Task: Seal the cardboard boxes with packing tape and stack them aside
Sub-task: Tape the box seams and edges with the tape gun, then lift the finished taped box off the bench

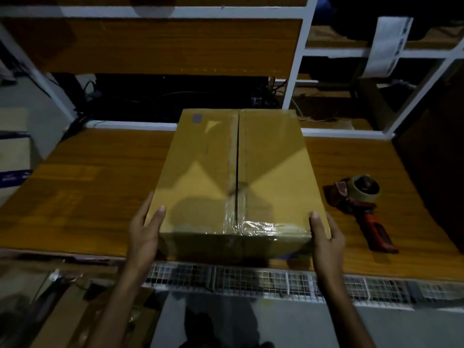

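Dim light falls over an orange wood-grain worktop [88, 177] backed by a white-framed shelving unit [298, 59]. At the middle of it sits a cardboard box [216, 177], its two top flaps closed along a centre seam that runs from 12 to 6 o'clock. Glossy packing tape [261, 226] shows along the near part of the seam and over the near edge. The left hand [144, 231] presses flat against the box's side at 7 o'clock, fingers straight and thumb laid on top. The right hand [326, 237] mirrors it at 5 o'clock. A red-handled tape dispenser [361, 207] lies apart at 3 o'clock, untouched. Sealing looks finished for this box; the step in hand seems to be picking it up. Next, both palms must squeeze evenly, lift it clear, and carry it aside for stacking.
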